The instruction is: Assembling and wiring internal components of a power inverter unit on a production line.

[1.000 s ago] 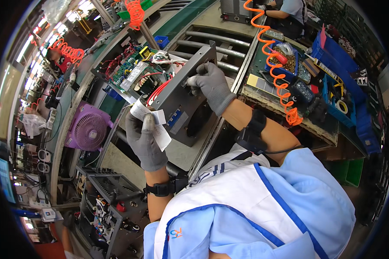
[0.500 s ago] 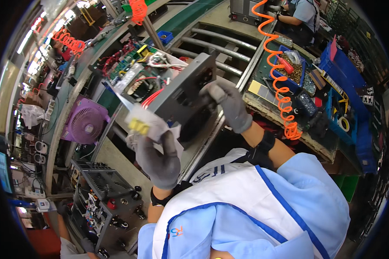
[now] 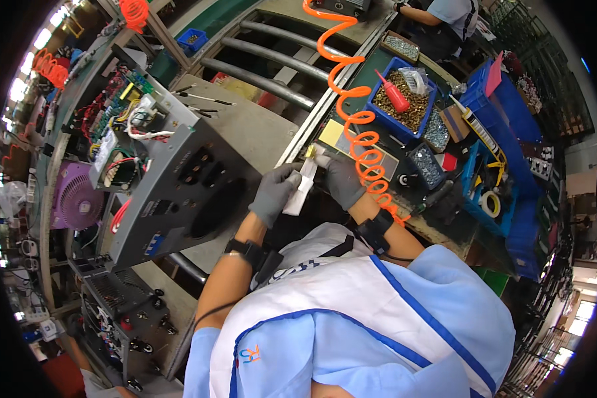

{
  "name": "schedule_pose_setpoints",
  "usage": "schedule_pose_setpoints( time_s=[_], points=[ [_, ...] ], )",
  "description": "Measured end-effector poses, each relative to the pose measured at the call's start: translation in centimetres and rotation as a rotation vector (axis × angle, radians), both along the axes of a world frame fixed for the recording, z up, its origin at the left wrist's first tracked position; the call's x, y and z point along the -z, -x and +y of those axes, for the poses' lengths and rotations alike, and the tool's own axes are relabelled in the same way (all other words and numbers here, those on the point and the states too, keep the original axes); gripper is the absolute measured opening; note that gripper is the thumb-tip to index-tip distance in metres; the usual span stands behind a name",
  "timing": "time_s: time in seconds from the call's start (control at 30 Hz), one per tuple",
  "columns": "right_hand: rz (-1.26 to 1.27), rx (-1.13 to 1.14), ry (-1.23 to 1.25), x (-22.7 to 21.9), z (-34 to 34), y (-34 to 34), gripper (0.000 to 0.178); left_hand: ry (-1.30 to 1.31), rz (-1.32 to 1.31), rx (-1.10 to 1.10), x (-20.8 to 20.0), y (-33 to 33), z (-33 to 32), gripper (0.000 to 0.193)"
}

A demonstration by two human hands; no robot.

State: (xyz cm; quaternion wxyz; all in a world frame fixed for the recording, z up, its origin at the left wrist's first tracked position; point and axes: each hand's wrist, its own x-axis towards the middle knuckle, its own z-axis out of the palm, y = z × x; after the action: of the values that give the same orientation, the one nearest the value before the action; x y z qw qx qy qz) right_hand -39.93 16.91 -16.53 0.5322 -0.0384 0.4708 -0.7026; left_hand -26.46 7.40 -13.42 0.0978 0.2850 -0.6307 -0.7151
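Note:
My left hand (image 3: pixel 275 196), in a grey glove, is closed on a small white slip (image 3: pixel 301 192) that looks like folded paper or film. A yellow piece (image 3: pixel 310 152) shows at the slip's far end. Beside it my right hand (image 3: pixel 344 183), also gloved in grey, pinches that far end between thumb and fingers; the exact grip is partly hidden. Both hands are in front of my body, close together. To their left stands a dark grey metal machine housing (image 3: pixel 186 189), tilted in view, with exposed circuit boards (image 3: pixel 127 126) and wiring behind its panel. Neither hand touches it.
An orange coiled hose (image 3: pixel 361 139) hangs near my right hand. On the right bench, a blue bin (image 3: pixel 414 109) holds brass-coloured fasteners and a red bottle (image 3: pixel 393 93). Metal rollers (image 3: pixel 272 56) lie ahead. A purple fan (image 3: pixel 79 196) stands left; another person (image 3: pixel 448 16) sits far right.
Both hands have come together at the white slip, my right hand leaving the housing's side. The view has swung right, so the housing now appears farther left.

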Motion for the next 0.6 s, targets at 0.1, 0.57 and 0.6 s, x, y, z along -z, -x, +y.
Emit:
schedule_pose_setpoints(
  time_s=[0.1,0.57,0.6],
  points=[
    [0.102,0.097,-0.154,4.7,1.1,4.7,0.017,-0.219,-0.045,-0.083,2.3,2.6,0.9,0.026],
    [0.518,0.204,-0.556,5.0,3.9,2.6,0.023,-0.634,0.376,-0.637,4.4,-15.1,3.4,0.029],
    [0.537,0.132,-0.609,4.6,3.1,-0.8,0.024,-0.644,0.333,-0.752,4.4,-18.4,4.0,0.028]
  ],
)
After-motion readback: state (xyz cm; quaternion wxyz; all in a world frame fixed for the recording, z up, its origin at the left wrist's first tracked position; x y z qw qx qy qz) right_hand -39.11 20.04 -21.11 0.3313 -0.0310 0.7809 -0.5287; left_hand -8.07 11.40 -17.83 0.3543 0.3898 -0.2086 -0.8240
